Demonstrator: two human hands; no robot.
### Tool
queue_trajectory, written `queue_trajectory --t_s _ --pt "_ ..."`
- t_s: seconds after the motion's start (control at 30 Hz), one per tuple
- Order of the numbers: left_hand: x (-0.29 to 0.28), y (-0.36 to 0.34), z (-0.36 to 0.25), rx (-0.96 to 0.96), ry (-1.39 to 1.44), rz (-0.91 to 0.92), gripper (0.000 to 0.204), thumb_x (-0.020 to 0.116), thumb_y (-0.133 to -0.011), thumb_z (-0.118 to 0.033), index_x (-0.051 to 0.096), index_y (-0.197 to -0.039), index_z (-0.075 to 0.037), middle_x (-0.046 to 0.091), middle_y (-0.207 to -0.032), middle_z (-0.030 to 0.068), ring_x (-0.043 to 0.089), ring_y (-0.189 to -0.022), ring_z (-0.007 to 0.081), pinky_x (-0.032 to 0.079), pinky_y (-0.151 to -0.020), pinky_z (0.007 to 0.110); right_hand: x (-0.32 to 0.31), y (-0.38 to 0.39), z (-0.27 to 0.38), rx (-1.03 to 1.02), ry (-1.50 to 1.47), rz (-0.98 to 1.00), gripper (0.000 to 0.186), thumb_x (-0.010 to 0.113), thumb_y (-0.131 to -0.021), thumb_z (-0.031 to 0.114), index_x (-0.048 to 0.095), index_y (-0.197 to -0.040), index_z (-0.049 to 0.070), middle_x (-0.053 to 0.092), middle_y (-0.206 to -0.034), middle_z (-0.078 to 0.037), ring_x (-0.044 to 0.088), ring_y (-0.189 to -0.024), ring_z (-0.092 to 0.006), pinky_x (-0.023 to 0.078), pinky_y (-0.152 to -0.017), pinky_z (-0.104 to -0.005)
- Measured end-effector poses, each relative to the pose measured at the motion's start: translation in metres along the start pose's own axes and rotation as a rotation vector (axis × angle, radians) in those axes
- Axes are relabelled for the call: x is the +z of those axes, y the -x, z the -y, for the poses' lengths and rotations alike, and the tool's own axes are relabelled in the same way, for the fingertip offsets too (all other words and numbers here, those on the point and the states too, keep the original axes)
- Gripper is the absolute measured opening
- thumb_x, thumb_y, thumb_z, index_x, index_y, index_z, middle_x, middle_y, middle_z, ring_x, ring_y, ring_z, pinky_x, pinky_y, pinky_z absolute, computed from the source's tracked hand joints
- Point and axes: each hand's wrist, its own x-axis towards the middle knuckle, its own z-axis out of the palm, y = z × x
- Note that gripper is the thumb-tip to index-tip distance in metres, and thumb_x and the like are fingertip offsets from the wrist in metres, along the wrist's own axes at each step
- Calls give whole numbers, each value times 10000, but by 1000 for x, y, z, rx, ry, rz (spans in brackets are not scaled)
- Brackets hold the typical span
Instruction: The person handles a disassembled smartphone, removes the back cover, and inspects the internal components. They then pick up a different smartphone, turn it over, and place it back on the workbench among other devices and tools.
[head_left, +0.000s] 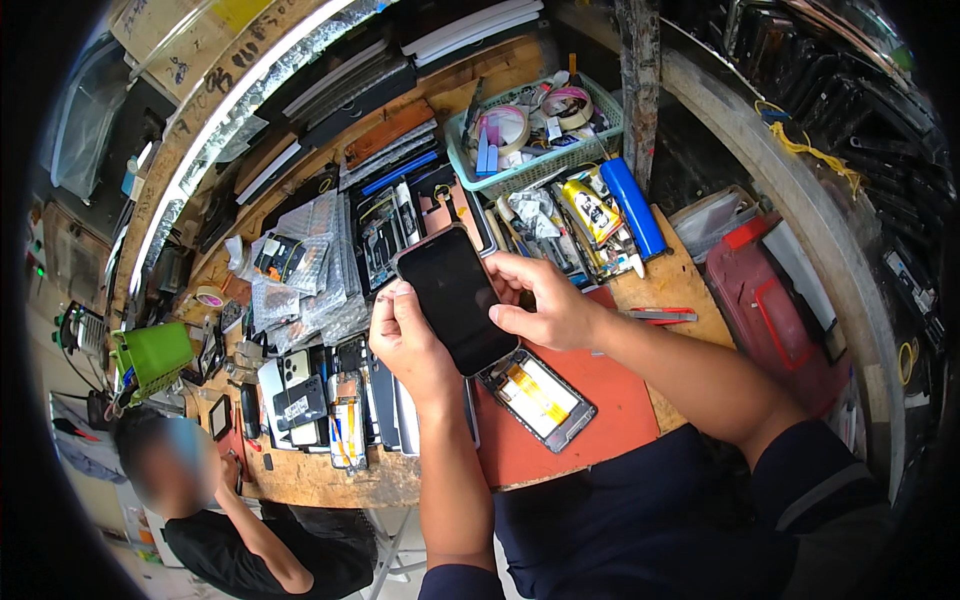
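Fingers [520, 272] of the right hand [545, 305] curl over the right edge of a dark phone screen [457, 297], the thumb lying along that side, while the left hand [405, 335] clamps the opposite edge with its fingertips at the upper left corner. Both hands are closed on the screen, which is held tilted above the workbench, its glass black and unlit.

Seen from the head camera, an opened phone body [538, 398] with a yellow-labelled battery lies on a red mat [590, 420] just below the held screen. To the left, a row of phones and parts [320, 400] lies on the wooden workbench [330, 475]. Farther back stands a green basket [535, 135] holding tape rolls, with a blue tube [632, 207] beside it. Another person [215, 520] in a black shirt sits at the bench's lower left.
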Motion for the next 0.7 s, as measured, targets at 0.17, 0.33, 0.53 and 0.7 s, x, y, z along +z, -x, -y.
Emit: queue_trajectory --t_s 0.17,0.33,0.53,0.7 --pt "0 0 -1 -4 26 16 219 541 -1110 -136 693 -1051 10 711 -978 39 616 -840 73 518 -773 238 0 1 -4 8 -23 13 248 680 -884 71 590 -1109 20 630 -876 -6 589 -802 -89 492 -695 -278" --pt "0 0 1 8 22 5 216 543 -1109 -136 690 -1045 9 709 -971 38 616 -840 73 519 -774 240 0 2 1 37 -18 22 258 678 -884 69 595 -1123 22 654 -898 -12 600 -823 -89 496 -704 -276" --pt "-1 0 0 4 -7 12 207 551 -1106 -137 687 -1033 1 697 -958 28 600 -829 66 508 -768 234 0 1 2 32 -19 21 258 670 -880 62 597 -1124 25 657 -901 -2 596 -821 -75 494 -706 -271" --pt "-1 -2 2 12 11 1 211 523 -1099 -137 665 -977 -42 684 -912 17 631 -800 71 533 -733 236 0 2 0 12 -17 29 251 667 -877 57 597 -1116 24 654 -895 3 591 -805 -73 492 -701 -267"
